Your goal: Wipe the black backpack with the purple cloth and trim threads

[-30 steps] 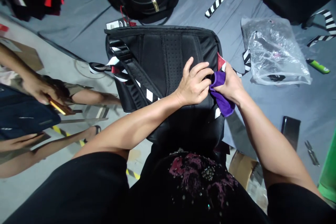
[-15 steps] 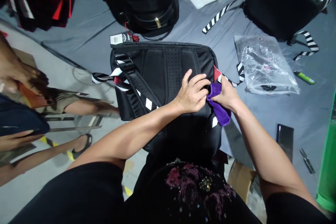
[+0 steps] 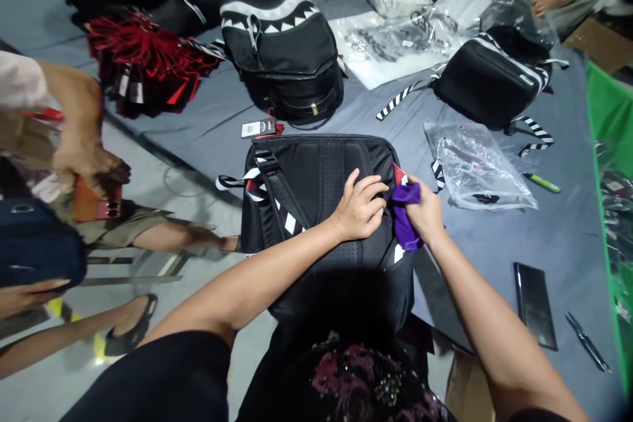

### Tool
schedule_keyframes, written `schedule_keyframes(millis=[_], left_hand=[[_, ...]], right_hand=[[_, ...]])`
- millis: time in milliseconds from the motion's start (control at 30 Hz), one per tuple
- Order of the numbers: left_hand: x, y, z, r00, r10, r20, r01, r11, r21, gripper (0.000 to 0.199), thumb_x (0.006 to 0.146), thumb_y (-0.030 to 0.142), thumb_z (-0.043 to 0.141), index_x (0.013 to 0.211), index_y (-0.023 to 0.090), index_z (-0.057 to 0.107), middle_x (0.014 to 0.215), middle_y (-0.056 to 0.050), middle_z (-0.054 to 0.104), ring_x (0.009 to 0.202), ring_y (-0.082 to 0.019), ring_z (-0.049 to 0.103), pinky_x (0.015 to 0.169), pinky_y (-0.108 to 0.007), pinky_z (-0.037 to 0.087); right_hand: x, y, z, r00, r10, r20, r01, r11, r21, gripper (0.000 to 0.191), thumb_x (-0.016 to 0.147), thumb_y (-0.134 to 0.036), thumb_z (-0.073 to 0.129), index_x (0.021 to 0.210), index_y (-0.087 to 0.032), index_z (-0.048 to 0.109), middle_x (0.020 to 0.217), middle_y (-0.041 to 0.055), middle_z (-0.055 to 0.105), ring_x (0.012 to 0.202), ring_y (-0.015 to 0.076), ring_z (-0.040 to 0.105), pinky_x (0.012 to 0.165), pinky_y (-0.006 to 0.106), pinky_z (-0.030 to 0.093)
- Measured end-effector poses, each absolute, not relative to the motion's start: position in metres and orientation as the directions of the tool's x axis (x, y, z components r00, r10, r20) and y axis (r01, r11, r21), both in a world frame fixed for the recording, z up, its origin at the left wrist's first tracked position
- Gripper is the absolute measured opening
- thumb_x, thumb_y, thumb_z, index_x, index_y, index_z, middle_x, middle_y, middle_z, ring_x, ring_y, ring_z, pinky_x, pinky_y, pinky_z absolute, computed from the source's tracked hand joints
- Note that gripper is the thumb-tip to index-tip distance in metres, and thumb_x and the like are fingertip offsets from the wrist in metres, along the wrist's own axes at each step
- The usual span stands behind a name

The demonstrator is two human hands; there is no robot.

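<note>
A black backpack lies with its padded back panel up at the table's near edge, partly over my lap. My left hand rests on that panel with its fingers spread, holding nothing. At the pack's right side, my right hand is closed round a purple cloth, beside a red strap tab. A black-and-white striped strap hangs off the left side. The fingertips of my right hand are partly hidden by the cloth.
Another backpack stands beyond, near red-corded tags. To the right are a clear plastic bag, a striped-strap bag, a green marker, a phone and snips. People are at left and far right.
The view has tilted up, so more of the far table shows. My right hand and the purple cloth have shifted slightly against the backpack; my left hand stays on the panel.
</note>
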State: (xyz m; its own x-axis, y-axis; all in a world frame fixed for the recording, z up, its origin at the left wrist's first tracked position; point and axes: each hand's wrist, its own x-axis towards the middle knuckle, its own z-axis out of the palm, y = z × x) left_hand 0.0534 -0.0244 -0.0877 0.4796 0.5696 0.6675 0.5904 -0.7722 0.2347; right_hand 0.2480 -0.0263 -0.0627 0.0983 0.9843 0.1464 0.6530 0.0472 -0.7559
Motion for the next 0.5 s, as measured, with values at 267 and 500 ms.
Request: schedule_keyframes(millis=[267,500], left_hand=[[0.048,-0.030,-0.070,0.505,0.591,0.629,0.582,-0.771,0.258,0.011,0.083,0.023,0.054,0.084,0.020,0.064,0.115,-0.006,0.067,0.125,-0.027,0.051,0.117,-0.060,0.018],[0.029,-0.023,-0.029,0.782,0.469,0.412,0.467,-0.877,0.112,0.016,0.091,0.032,0.054,0.097,0.019,0.061,0.109,-0.007,0.068,0.122,-0.026,0.052,0.115,-0.064,0.016]], right_hand=[[0.322,-0.054,-0.052,0.651,0.754,0.089,0.128,0.007,-0.992,0.014,0.066,-0.029,0.061,0.075,-0.018,0.057,0.061,-0.0050,0.057,0.056,0.0133,0.057,0.062,0.030,0.052],[0.316,-0.062,-0.013,0.536,0.757,0.374,0.395,0.167,-0.904,0.030,0.067,-0.035,0.072,0.090,-0.018,0.061,0.085,0.0001,0.064,0.080,0.0171,0.062,0.085,0.037,0.051]])
